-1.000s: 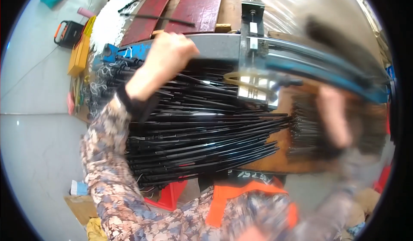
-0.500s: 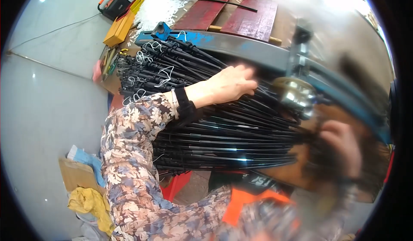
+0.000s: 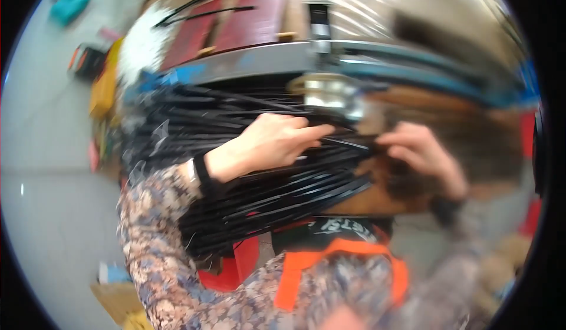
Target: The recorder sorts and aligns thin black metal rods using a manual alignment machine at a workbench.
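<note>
A thick spread of thin black rods [image 3: 253,194] lies across the bench, with white cord loops among the ends on the left. My left hand [image 3: 280,141] rests over the spread, its thumb and fingers closed on a thin black rod [image 3: 348,144] that points right. Just beyond that rod's right end is my right hand [image 3: 415,147], fingers bent and pinched together. Whatever the right fingers hold is too blurred to name. A shiny round metal part [image 3: 330,94] of a machine stands just behind my hands.
A grey-blue metal beam [image 3: 253,60] runs behind the rods. Past it lie dark red boards [image 3: 250,17] and a heap of white pieces [image 3: 138,53]. A yellow box [image 3: 105,88] is at the left. Brown strands or rods [image 3: 466,147], blurred, lie right of my right hand.
The view has swung to the right, and things appear shifted left. My hands are closer together, my right hand having come up beside the rod ends near the left fingers.
</note>
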`<state>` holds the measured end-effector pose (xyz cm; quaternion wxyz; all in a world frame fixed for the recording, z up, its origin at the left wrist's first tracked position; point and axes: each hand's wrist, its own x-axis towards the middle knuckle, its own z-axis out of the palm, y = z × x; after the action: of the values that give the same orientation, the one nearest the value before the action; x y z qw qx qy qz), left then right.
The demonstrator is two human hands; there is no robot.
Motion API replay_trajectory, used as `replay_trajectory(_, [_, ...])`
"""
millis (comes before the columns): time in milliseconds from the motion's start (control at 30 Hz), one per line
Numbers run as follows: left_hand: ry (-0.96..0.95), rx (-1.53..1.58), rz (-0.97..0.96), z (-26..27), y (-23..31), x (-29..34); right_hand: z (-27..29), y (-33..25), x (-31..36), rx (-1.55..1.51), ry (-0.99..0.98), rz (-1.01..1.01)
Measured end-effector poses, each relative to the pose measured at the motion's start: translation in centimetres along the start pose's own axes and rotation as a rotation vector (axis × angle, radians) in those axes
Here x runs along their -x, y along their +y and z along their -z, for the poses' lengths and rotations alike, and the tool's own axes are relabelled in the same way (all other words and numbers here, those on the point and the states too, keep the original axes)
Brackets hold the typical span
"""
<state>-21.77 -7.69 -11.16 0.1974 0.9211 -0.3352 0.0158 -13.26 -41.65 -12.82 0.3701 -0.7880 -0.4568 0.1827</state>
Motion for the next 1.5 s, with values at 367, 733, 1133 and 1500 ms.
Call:
replay_trajectory(367, [0.076,-0.098,-0.011,-0.7,1.5,-2.3,-4.7,-0.3,-1.2,0.098,0.53,0.19])
replay_trajectory(733, [0.159,0.152,-0.029,-0.3,1.2,-1.2,-5.5,-5.0,-1.6,0.238,0.546,0.122])
replay_trajectory(1133, [0.005,0.032,-0.04,-0.6,1.4,-2.0,-6.9,-5.1,-3.0,0.609,0.564,0.273])
replay_trajectory(1500, [0.06,-0.45,-0.058,3.2,2.3,-1.4,-7.1,-3.2,-2.7,0.47,0.587,0.189])
